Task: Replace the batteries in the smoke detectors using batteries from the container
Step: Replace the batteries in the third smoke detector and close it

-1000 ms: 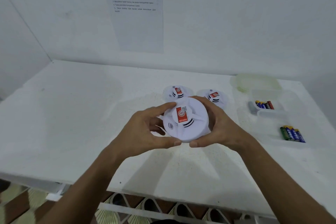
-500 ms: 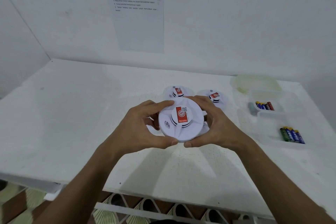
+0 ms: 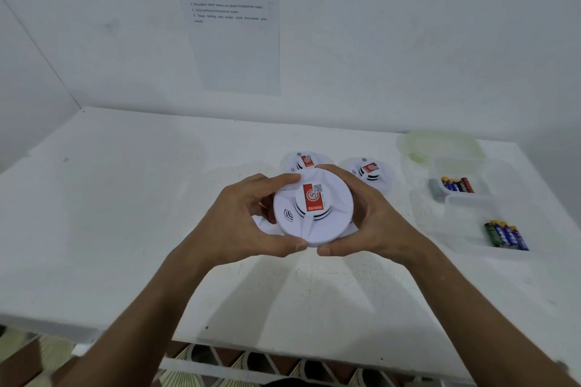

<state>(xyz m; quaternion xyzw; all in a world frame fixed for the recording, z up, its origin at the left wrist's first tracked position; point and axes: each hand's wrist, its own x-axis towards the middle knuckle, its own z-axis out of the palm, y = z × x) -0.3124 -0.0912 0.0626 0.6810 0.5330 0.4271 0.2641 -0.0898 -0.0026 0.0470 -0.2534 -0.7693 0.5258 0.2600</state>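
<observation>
We stand at a white tabletop point(image 3: 125, 198) set against a white wall, with a paper sheet point(image 3: 232, 25) of small words stuck up on it.

Our left hand point(image 3: 248, 220) and our right hand point(image 3: 374, 217) both hold one round white smoke detector point(image 3: 314, 210) between them, lifted a little above the tabletop. Each hand curls around its own side of the rim. The thumbs sit on the near edge and almost touch. The other fingers wrap over the far edge. The red sticker side faces up at us.

We think we are about to twist the detector open, so the battery part can come out. A bit of white shows under the rim by the left hand, and something small and reddish peeks out there too. We cannot tell what it is.

Two more smoke detectors point(image 3: 303, 162) lie flat on the tabletop just past our fingers. One is behind the left hand's fingertips and the other point(image 3: 367, 171) is behind the right hand's.

The batteries are all off to the side of our right hand. A clear container point(image 3: 456, 187) holds some batteries point(image 3: 457, 184) farther away, and a nearer bunch of batteries point(image 3: 506, 234) lies close to the right arm. So the right hand is the nearer one to reach for a fresh battery. Those batteries lie with their long sides pointing away from us. A pale green lid point(image 3: 440, 146) rests beyond them.
</observation>
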